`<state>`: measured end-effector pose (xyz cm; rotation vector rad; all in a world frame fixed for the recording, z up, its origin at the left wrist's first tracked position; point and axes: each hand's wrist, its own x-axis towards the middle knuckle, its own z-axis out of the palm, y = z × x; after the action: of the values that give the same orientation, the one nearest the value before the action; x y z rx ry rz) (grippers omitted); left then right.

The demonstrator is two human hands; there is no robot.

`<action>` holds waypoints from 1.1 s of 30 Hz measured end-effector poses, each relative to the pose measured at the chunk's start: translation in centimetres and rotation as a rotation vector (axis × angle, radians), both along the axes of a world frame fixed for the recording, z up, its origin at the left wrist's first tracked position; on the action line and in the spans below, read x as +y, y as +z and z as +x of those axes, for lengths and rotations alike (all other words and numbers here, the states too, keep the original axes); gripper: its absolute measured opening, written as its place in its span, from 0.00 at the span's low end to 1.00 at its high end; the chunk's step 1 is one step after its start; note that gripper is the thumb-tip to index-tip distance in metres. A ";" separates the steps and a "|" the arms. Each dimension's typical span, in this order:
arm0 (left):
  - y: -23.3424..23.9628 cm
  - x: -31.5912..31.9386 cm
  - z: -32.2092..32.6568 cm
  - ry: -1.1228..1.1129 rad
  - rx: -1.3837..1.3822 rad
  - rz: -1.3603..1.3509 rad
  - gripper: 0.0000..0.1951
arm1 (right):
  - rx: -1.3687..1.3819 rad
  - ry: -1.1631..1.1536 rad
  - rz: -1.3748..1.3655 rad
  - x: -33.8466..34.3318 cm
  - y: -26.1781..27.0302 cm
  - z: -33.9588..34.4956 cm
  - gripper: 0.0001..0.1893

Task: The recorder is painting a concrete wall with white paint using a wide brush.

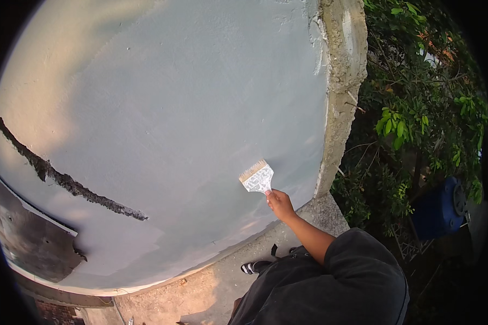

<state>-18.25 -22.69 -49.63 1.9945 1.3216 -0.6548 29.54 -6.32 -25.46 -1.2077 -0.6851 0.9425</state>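
My right hand [280,204] grips the handle of a wide flat paintbrush [260,176] spattered with white paint. Its pale bristles are at the smooth grey-painted wall [179,101]; whether they touch it I cannot tell. Darker, uneven patches spread over the wall's lower part, below and left of the brush. My left hand is out of view; only a sliver of skin shows at the left edge of my dark shirt [321,284].
A rough concrete edge [341,81] bounds the wall on the right, with a thin rod sticking out. A ragged groove [73,187] runs towards an opening [36,235] at left. Below lies a concrete ledge [244,252]. Leafy branches [406,122] and a blue tank [435,211] stand beyond.
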 end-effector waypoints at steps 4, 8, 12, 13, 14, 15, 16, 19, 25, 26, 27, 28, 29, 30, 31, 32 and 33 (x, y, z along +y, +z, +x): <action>-0.6 0.4 0.4 -0.203 0.112 0.044 0.21 | -0.059 -0.003 -0.151 -2.7 -4.6 -0.6 0.19; 0.2 2.2 0.6 0.033 -0.102 0.170 0.20 | 0.031 0.078 -0.085 -3.1 -3.8 -0.4 0.20; 1.3 3.0 1.8 -0.092 -0.013 0.162 0.18 | 0.095 0.074 0.077 -1.8 3.1 0.5 0.20; 1.1 2.9 1.5 -0.090 -0.011 0.162 0.18 | 0.097 0.077 0.077 -1.2 4.6 0.4 0.20; 0.9 2.7 1.3 -0.099 -0.005 0.156 0.17 | 0.072 0.079 0.119 -0.5 5.8 0.4 0.20; 0.7 2.5 1.0 -0.109 -0.001 0.150 0.16 | 0.047 0.082 0.164 -0.1 6.5 0.4 0.20; 0.3 2.2 0.6 -0.112 0.001 0.151 0.16 | 0.048 0.079 0.165 0.2 6.5 0.5 0.20; 0.0 1.5 0.1 0.020 -0.115 0.204 0.15 | -0.021 0.049 0.144 1.4 4.8 0.8 0.20; -1.6 0.7 -0.2 0.000 0.091 0.129 0.14 | -0.149 -0.015 -0.071 -0.8 -4.4 0.8 0.21; -1.8 0.6 -0.2 0.001 0.092 0.119 0.14 | -0.179 -0.016 -0.142 -1.6 -5.5 0.8 0.19; -1.8 0.7 -0.2 0.001 0.095 0.109 0.14 | -0.209 -0.019 -0.212 -2.2 -6.2 0.9 0.18; -1.9 0.8 -0.2 0.001 0.098 0.099 0.14 | -0.210 -0.022 -0.212 -2.5 -6.7 1.0 0.18; -1.9 0.9 -0.2 0.001 0.101 0.089 0.14 | -0.175 -0.017 -0.167 -2.7 -7.3 1.1 0.18; -1.8 0.9 -0.1 0.002 0.104 0.077 0.14 | -0.140 -0.010 -0.126 -2.8 -7.5 1.1 0.18; -1.7 0.8 -0.2 0.003 0.105 0.074 0.14 | -0.139 -0.008 -0.128 -2.8 -6.1 1.0 0.18; -1.7 0.6 -0.3 0.005 0.104 0.084 0.14 | -0.072 0.009 -0.083 -2.6 -4.5 0.8 0.18; -1.5 0.8 0.0 0.000 0.102 0.094 0.14 | -0.007 0.017 -0.039 -2.5 -2.0 0.9 0.18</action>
<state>-18.22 -21.94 -51.10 2.0595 1.4358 -0.7145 30.48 -8.83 -27.45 -1.2419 -0.6858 0.9701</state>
